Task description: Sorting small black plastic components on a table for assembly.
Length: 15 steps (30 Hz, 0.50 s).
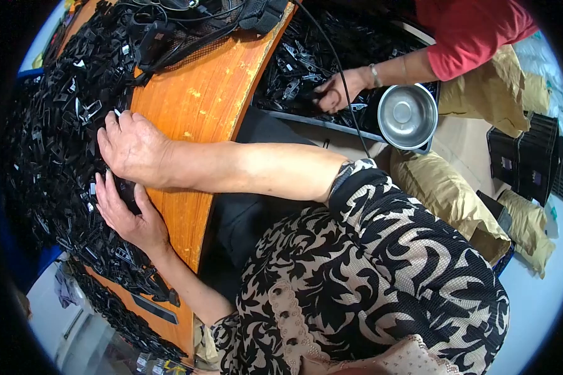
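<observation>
A wide heap of small black plastic pieces [56, 156] covers the left part of the orange-brown wooden table [187, 94]. My right hand [131, 149] rests at the heap's edge, its fingers curled down among the pieces. Whatever lies under those fingertips is hidden. Just below it, my left hand [132, 219] lies with fingers stretched out and thumb apart, touching the pieces and gripping none that I can see.
A mesh basket [197, 40] with black cables sits at the table's far edge. Across, a co-worker's hand [344, 90] reaches into a bin of black parts [294, 62]. Beside it are a steel bowl [408, 117] and brown paper sacks [447, 194]. A cable hangs down between.
</observation>
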Each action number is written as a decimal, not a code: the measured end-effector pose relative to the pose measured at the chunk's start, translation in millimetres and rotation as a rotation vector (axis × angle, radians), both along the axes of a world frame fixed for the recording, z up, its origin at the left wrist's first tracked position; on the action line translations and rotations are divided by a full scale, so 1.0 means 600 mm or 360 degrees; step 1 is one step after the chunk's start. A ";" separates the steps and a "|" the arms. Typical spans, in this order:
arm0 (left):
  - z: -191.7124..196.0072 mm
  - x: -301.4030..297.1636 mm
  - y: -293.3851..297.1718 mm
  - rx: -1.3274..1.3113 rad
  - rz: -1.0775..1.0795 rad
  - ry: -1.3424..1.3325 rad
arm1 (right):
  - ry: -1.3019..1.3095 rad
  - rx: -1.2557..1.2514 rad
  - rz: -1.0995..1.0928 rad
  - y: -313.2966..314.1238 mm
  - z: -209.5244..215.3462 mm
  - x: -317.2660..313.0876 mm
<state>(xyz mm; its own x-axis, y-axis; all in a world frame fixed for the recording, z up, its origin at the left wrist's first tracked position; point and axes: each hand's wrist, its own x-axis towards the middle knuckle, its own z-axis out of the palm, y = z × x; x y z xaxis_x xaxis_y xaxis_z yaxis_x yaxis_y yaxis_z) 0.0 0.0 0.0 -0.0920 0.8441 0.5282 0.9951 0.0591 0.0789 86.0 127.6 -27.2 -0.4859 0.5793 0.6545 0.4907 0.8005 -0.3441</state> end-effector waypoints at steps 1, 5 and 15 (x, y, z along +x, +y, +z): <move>0.000 -0.001 -0.001 -0.0011 0.0008 0.0037 | 0.0004 0.0023 0.0005 0.001 0.001 0.002; 0.002 -0.001 0.010 -0.0008 0.0016 0.0105 | 0.0079 0.0107 -0.0062 0.009 -0.002 0.005; 0.005 -0.010 -0.006 0.0012 0.0065 0.0081 | 0.0185 -0.0006 -0.0069 0.008 0.017 0.025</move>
